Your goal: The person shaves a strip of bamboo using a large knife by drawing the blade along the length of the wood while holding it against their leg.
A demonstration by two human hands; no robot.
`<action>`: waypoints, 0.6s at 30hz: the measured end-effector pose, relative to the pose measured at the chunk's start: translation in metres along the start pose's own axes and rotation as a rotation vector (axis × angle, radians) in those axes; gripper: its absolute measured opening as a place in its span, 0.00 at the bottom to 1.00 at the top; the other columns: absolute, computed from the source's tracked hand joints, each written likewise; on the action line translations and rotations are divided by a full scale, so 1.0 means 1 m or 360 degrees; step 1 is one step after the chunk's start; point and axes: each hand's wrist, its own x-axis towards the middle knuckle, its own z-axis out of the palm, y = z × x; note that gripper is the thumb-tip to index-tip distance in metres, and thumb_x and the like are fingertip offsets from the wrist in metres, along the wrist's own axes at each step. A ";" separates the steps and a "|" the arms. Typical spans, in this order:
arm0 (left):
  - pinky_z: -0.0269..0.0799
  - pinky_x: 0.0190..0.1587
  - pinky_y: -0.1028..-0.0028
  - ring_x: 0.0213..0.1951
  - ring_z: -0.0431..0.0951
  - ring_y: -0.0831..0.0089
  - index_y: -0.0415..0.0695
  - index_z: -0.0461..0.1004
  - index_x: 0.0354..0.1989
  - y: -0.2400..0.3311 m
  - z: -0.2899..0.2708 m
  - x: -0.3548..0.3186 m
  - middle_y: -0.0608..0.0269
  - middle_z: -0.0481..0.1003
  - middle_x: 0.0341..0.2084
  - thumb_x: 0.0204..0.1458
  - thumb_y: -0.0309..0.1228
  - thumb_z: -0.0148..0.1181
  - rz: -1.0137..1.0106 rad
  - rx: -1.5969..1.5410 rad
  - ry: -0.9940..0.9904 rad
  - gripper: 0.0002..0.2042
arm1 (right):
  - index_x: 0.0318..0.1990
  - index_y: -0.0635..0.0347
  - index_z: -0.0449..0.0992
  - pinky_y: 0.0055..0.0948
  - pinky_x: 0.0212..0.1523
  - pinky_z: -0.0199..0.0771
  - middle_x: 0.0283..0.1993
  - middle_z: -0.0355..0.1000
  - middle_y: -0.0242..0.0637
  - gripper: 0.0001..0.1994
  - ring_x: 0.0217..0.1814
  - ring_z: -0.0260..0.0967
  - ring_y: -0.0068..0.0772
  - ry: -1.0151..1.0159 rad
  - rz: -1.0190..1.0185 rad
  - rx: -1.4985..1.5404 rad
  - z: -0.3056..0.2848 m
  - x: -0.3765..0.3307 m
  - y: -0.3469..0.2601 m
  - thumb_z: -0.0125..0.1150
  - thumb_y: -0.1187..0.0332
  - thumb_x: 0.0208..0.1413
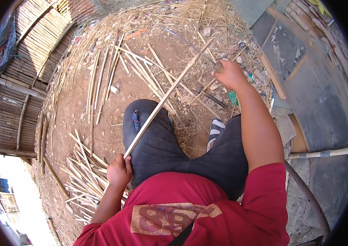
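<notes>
My left hand [118,171] is closed around the near end of a long pale bamboo strip [163,100]. The strip slants up and away to the right across my right-in-view of the raised left knee. In my right hand [229,76], the fingers grip the wooden handle of a long, thin-bladed knife [182,39]. Its blade points away to the far left and crosses the strip near the strip's far end. Whether blade and strip touch, I cannot tell.
Split bamboo strips lie in a pile [84,176] by my left side, with more strips [104,80] scattered ahead on the dirt. A dark rod-like tool [214,99] rests between my feet and the debris. Dark boards [313,90] stand right; a bamboo panel [38,45] stands left.
</notes>
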 end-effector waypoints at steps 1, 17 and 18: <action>0.70 0.26 0.46 0.24 0.77 0.39 0.42 0.67 0.30 0.000 0.000 0.000 0.43 0.75 0.20 0.64 0.42 0.56 -0.0005 -0.0005 -0.0013 0.16 | 0.51 0.54 0.81 0.47 0.49 0.77 0.44 0.80 0.50 0.18 0.47 0.78 0.53 -0.0034 -0.0024 0.0048 0.000 -0.005 -0.002 0.66 0.61 0.52; 0.68 0.28 0.44 0.26 0.75 0.34 0.39 0.67 0.33 -0.004 0.002 0.005 0.39 0.73 0.19 0.66 0.41 0.52 -0.0022 -0.0051 -0.0096 0.16 | 0.51 0.56 0.80 0.46 0.50 0.77 0.43 0.79 0.53 0.19 0.48 0.78 0.54 0.0121 0.0043 -0.0003 -0.002 0.000 -0.006 0.69 0.61 0.52; 0.67 0.28 0.44 0.26 0.75 0.34 0.39 0.67 0.33 -0.004 0.003 0.004 0.38 0.73 0.19 0.66 0.41 0.52 -0.0021 -0.0065 -0.0097 0.16 | 0.51 0.56 0.80 0.46 0.50 0.77 0.43 0.79 0.52 0.19 0.48 0.78 0.54 0.0002 -0.0045 -0.0012 -0.003 -0.004 -0.011 0.68 0.61 0.52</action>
